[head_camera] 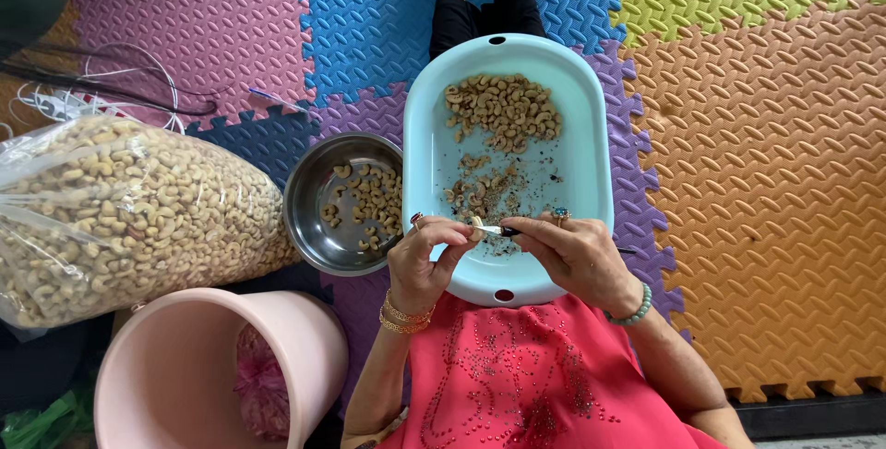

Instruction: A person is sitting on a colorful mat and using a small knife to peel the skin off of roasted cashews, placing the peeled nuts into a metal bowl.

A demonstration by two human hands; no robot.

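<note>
My left hand [426, 257] pinches a single cashew nut [476, 224] between thumb and fingers over the near end of a light blue oval tub [591, 135] on my lap. My right hand [574, 251] grips a small knife [494, 229] with a dark handle, its blade tip touching the nut. Inside the tub lie a pile of cashews [503, 109] at the far end and a smaller heap with skins and crumbs [480, 192] in the middle. A steel bowl [318, 218] with several cashews stands just left of the tub.
A big clear plastic bag of cashews [129, 214] lies at the left. A pink bucket [185, 366] with a pink bag inside stands at the lower left. Coloured foam mats [757, 163] cover the floor; cables [101, 80] lie at the upper left.
</note>
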